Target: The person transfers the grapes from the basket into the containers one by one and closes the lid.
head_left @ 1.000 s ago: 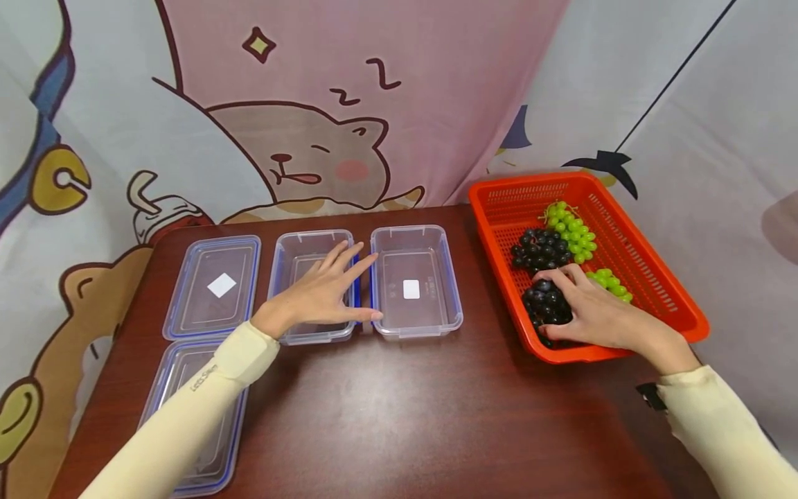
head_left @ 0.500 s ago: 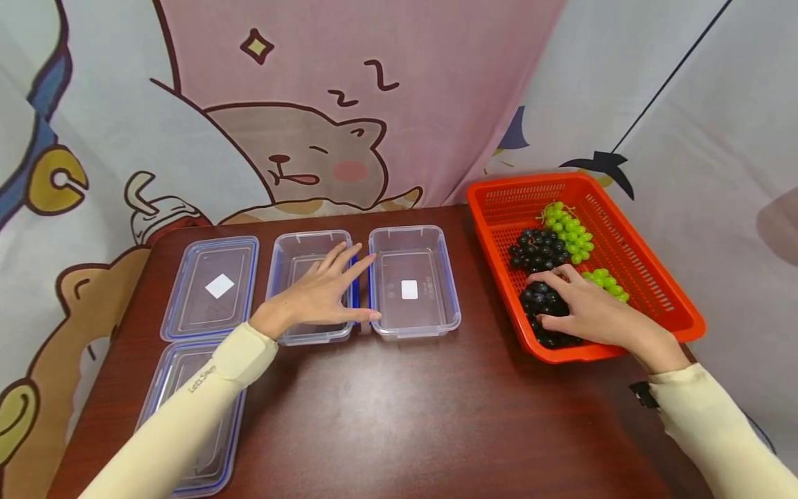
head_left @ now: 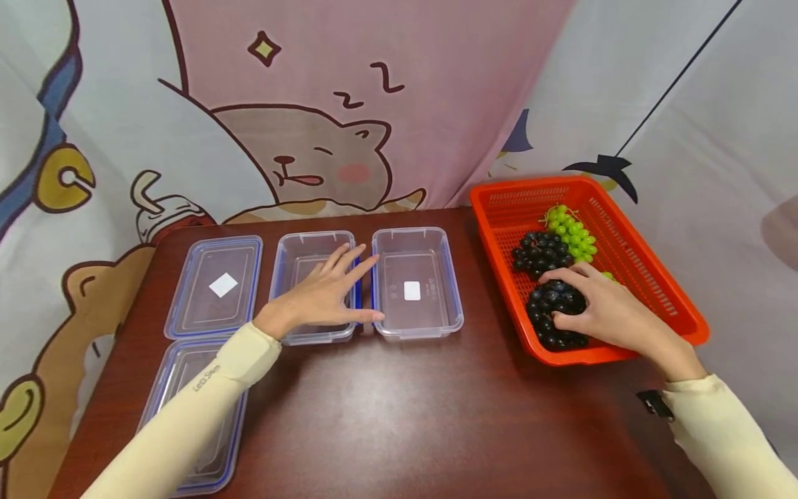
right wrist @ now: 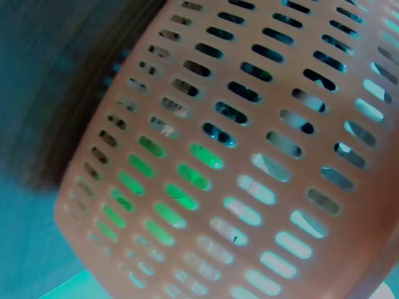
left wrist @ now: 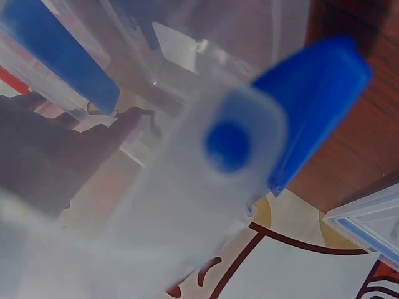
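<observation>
My right hand [head_left: 607, 315] reaches over the front of the orange-red slotted basket [head_left: 511, 294]. Its thumb and fingers curl round the near bunch of black grapes [head_left: 550, 298]. A second bunch of black grapes [head_left: 539, 251] lies just behind, beside a bunch of green grapes [head_left: 570, 232]. More green grapes [head_left: 609, 276] are mostly hidden by the right hand. My left hand [head_left: 321, 291] spreads its fingers over the left clear box [head_left: 312, 239]. Its thumb and index fingertips reach the near side of the right clear box [head_left: 416, 277]; contact is hard to tell.
Two clear lids with blue seals, a back lid [head_left: 215, 287] and a front lid [head_left: 206, 443], lie at the left, the front one partly under the sleeve. A patterned curtain [head_left: 436, 104] hangs behind the table [head_left: 399, 416]. The basket's slotted wall [right wrist: 249, 124] fills much of the right wrist view.
My right hand has shifted slightly right and away at the near black grapes, now covering most of the front green grapes. The left hand and boxes stay put.
</observation>
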The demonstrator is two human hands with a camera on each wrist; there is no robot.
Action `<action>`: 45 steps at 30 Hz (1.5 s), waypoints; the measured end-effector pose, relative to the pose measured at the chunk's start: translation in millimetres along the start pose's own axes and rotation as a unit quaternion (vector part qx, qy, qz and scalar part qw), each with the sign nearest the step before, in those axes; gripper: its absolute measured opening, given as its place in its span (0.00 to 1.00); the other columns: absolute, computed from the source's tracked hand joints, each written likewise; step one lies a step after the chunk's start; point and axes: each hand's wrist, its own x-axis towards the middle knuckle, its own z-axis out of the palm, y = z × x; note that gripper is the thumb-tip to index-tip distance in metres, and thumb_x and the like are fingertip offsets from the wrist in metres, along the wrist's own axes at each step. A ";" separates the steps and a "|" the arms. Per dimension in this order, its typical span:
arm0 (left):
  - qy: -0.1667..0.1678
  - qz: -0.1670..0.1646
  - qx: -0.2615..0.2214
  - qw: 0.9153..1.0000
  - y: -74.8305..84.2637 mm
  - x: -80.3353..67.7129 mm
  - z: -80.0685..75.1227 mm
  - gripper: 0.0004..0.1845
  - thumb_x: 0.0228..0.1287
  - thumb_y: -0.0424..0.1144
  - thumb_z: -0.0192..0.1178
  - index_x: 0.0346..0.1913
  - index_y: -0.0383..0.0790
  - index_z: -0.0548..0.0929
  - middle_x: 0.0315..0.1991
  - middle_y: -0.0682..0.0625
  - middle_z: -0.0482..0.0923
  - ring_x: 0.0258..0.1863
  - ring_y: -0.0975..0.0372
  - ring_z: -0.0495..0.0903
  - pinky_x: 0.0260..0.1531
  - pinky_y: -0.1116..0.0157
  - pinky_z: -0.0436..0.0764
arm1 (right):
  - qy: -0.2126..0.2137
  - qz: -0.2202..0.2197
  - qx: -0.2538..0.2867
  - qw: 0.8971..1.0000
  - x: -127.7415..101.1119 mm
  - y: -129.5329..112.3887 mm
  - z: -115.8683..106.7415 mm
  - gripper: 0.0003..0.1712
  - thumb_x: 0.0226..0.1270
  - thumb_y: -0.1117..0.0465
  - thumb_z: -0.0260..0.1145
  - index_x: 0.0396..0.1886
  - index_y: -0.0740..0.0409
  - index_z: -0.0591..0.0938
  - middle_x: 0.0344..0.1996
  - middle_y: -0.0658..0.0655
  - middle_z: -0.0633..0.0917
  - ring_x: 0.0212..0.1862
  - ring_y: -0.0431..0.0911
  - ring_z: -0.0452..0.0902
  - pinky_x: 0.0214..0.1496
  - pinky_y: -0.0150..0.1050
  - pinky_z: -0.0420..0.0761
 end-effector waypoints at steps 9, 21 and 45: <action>0.009 0.005 -0.002 1.000 -3.4 -0.3 3.8 0.60 0.67 0.74 0.66 0.91 0.49 0.52 0.90 0.47 0.44 0.87 0.40 0.37 0.74 0.27 0.53 | 0.108 -0.012 0.033 0.994 -9.9 -4.3 -0.6 0.36 0.65 0.59 0.81 0.72 0.41 0.82 0.57 0.52 0.77 0.52 0.53 0.77 0.50 0.62 0.78; 0.014 0.008 -0.013 1.000 -3.4 -0.3 1.2 0.61 0.66 0.76 0.65 0.90 0.49 0.53 0.90 0.52 0.42 0.87 0.38 0.38 0.78 0.32 0.50 | 0.158 -0.003 0.056 0.986 -7.5 -18.2 -12.5 0.36 0.64 0.60 0.81 0.73 0.40 0.82 0.55 0.53 0.79 0.51 0.51 0.72 0.49 0.53 0.69; 0.004 0.003 -0.017 1.000 -2.5 0.8 -1.6 0.60 0.66 0.77 0.65 0.91 0.51 0.53 0.90 0.53 0.41 0.86 0.37 0.41 0.76 0.30 0.56 | 0.213 0.012 0.134 0.968 3.4 -62.2 -29.8 0.37 0.66 0.60 0.80 0.74 0.36 0.82 0.60 0.45 0.77 0.56 0.46 0.68 0.44 0.33 0.72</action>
